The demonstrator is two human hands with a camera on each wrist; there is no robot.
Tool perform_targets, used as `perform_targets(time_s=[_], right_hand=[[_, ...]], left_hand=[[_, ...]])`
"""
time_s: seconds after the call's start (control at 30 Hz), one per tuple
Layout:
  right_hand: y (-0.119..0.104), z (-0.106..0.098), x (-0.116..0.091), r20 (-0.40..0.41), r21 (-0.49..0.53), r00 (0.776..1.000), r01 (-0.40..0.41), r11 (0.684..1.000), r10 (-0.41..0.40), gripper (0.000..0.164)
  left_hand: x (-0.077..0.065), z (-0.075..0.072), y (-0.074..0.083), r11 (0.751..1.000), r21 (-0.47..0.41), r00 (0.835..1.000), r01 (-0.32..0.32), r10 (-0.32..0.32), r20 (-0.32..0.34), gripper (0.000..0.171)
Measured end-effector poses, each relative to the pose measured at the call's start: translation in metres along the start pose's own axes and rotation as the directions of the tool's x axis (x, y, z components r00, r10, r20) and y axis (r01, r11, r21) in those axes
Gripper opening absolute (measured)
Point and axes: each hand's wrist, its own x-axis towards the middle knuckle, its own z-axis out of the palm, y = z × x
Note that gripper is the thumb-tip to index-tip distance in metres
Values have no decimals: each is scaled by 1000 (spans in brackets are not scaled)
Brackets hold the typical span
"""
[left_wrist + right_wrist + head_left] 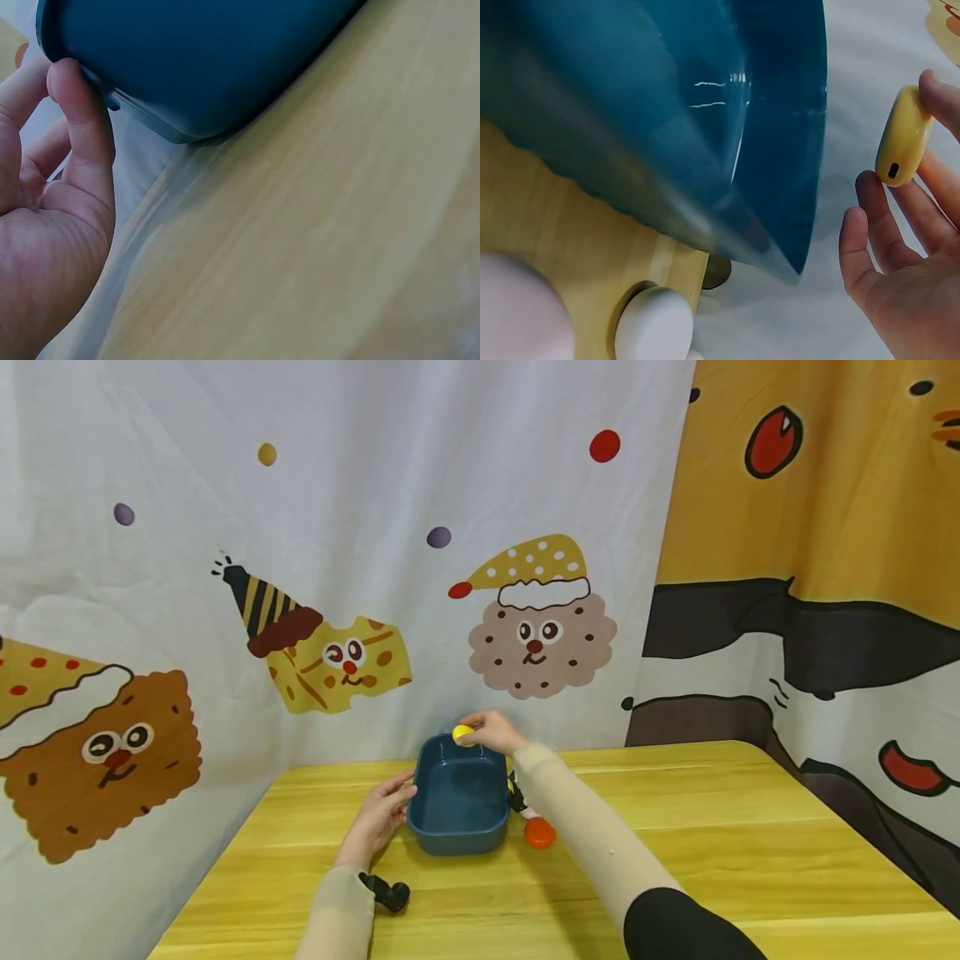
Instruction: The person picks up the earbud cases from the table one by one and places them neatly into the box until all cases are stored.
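Observation:
A dark blue-green plastic basin [459, 842] stands on the wooden table near the curtain. My left hand [381, 817] holds its left side, with the fingertips [67, 79] right at the rim in the left wrist view. Over the basin's far right corner in the head view, my right hand [495, 732] pinches a small yellow rounded device [462, 735]. In the right wrist view the yellow device [904, 139] is smooth and flattish, with a small dark slot near one end. Thumb and fingertips hold it by its edges, beside the basin wall [784, 150].
An orange-red round object [540, 833] lies on the table [720, 835] right of the basin, near the right forearm. The right wrist view shows a white rounded object [656, 326] and a pale pink one [517, 315] close by. A printed curtain [360, 485] hangs behind.

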Motion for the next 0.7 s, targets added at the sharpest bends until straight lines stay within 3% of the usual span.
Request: perform_targets(time_s=[0.33,0.7], right_hand=[[4,13,7,8,-21,1000,15,1000,-15,44],[-8,17,13,-24,-4,999,-25,1000,25,43]], left_hand=[[-6,0,-5,1000,12,1000,-4,4,-23,51],[-3,0,-2,999,26,1000,-25,26,-9,53]])
